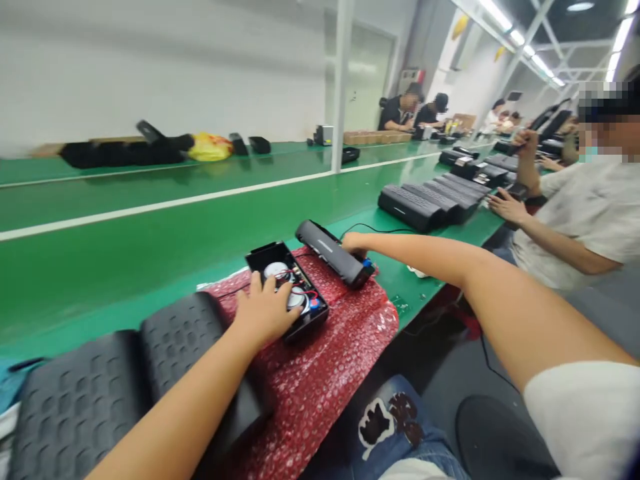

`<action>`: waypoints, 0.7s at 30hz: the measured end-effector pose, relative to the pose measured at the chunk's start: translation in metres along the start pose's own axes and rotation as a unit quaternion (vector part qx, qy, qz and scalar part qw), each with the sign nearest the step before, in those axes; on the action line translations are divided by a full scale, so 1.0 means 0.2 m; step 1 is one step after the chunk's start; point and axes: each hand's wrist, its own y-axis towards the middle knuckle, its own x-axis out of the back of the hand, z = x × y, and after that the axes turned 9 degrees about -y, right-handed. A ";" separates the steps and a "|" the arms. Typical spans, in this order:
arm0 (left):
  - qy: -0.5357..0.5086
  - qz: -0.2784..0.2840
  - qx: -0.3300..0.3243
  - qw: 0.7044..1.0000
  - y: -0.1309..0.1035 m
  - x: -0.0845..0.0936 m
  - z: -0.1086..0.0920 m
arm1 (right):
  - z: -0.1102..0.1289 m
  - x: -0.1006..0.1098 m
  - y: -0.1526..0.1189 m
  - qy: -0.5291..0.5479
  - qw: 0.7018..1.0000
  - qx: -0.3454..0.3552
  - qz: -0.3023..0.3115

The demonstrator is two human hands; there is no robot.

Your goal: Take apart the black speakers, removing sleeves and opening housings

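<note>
Lying on red bubble wrap [345,353] is an open black speaker housing [320,310]. Two round silver drivers, red wires and a blue part show inside it. My left hand [265,307] rests across this housing with its fingers spread, touching its near-left side. To the right, a black speaker cover [327,252] with a light logo stands tilted on the wrap. My right hand [356,243] grips its right side; the fingertips are hidden behind it. A blue connector shows at the cover's lower end.
Two dark textured speaker bodies [185,333] stand at my left. Farther right is a row of black speakers [425,200] on the green bench [200,193]. A co-worker [580,207] sits close on my right. A white post [343,87] rises from the bench.
</note>
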 end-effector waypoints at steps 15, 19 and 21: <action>-0.041 0.077 0.071 0.994 -0.03 0.03 -0.02 | 0.44 0.02 -0.23 -0.314 0.927 0.177 -0.099; -0.051 0.078 0.074 0.993 -0.03 0.04 -0.02 | 0.54 -0.14 -0.29 -0.327 0.924 0.193 -0.031; -0.053 0.082 0.077 0.992 -0.04 0.04 -0.03 | 0.56 -0.20 -0.30 -0.333 0.924 0.186 -0.037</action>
